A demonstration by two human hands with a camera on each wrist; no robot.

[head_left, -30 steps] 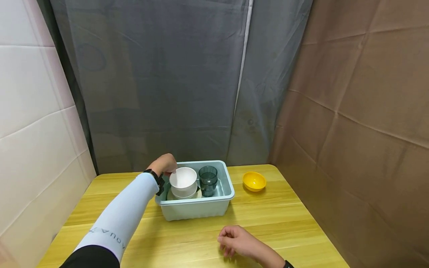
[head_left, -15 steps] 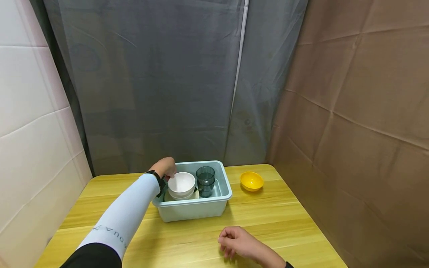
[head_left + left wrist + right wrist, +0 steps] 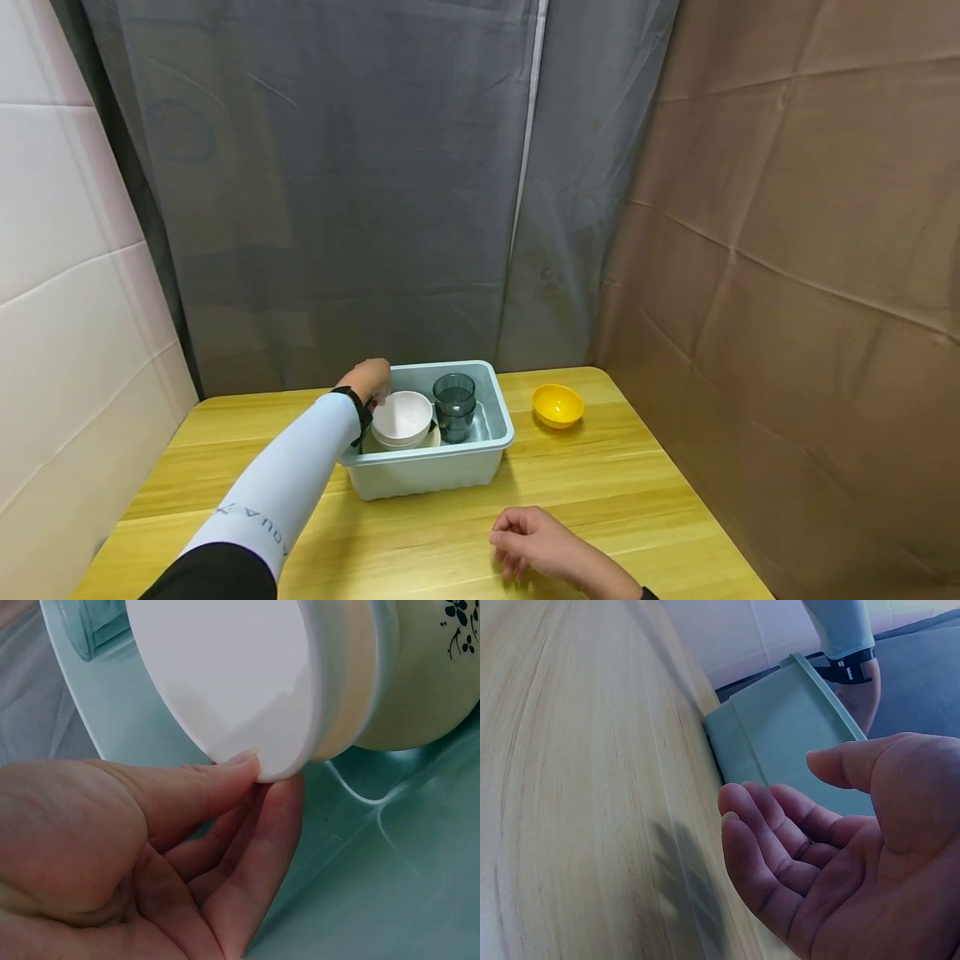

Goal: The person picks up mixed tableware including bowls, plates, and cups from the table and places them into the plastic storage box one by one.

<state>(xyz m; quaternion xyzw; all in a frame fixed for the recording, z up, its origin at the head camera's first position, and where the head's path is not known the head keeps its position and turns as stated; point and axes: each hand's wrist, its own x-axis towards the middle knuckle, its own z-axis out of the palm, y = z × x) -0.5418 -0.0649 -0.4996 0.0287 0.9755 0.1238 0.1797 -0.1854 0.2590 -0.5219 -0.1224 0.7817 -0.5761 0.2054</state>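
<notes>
My left hand reaches over the left side of a pale blue-green tub. In the left wrist view, its thumb and fingers pinch the rim of a white bowl. That bowl sits low in the tub, right over another light bowl. Beneath them lies a cream plate with a dark flower print. Two stacked dark see-through cups stand to the right of the bowls. My right hand hangs over the wooden table in front of the tub, fingers loosely curled and holding nothing.
A yellow bowl stands on the wooden table to the right of the tub. A grey curtain hangs behind the table, with a white sheet at left and a brown one at right.
My left hand has lowered the white bowl, which now sits deeper over the bowl beneath it. The right hand holds its place. The head view has shifted slightly.
</notes>
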